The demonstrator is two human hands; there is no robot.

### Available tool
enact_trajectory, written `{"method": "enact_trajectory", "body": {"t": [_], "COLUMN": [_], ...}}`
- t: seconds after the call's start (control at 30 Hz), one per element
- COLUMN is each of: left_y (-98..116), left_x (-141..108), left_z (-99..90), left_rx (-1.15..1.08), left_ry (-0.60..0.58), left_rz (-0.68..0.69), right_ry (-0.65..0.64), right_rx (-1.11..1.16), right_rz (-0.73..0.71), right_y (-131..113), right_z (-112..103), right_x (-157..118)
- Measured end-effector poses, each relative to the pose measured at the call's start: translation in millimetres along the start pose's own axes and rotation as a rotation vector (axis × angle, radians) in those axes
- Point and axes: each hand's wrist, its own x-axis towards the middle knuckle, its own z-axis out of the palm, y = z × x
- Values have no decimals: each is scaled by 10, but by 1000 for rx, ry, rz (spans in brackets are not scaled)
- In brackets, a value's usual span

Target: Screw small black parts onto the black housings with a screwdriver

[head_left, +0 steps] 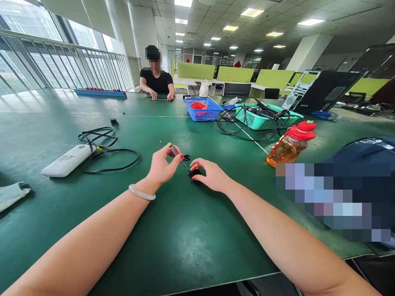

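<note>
My left hand (166,165) is closed around the handle of a screwdriver (174,150), whose shaft slants down to the right. Its tip meets a small black part (194,173) on the green table (160,234). The fingers and thumb of my right hand (211,173) pinch that part from the right side; its exact kind is too small to make out. Just beyond, between my two hands, lies another small black piece (187,157), touched by neither.
On the left lies a white power bank (69,160) with a black strap (126,167). A blue basket (205,114), a teal basket (256,121) with cables and a red-capped bottle (288,148) stand beyond to the right. Across the table sits a person (156,84).
</note>
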Motion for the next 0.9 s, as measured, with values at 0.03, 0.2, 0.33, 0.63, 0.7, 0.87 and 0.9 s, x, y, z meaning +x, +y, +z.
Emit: {"method": "enact_trajectory", "body": {"t": [0.03,0.2,0.33,0.63,0.7,0.87,0.9], "left_y": [16,49,70,38,21,30,38], "left_x": [-7,-34,-41,3,18,34,31], "left_z": [5,33,49,118,122,105,101], "left_rx": [6,14,52,197,197,164,160], "left_ry": [-29,-122,-151,-64,-76,-116,-117], "left_rz": [7,51,60,-251,-294,-305,-296], "right_ry": [10,38,34,31,28,14,13], "right_rx": [22,63,36,6,7,55,69], "right_rz": [7,-17,-34,-65,-65,-54,-54], "right_y": [4,55,63,6,-4,9,14], "right_z": [11,46,40,40,39,36,36], "right_x": [3,12,13,13,9,8,9]}}
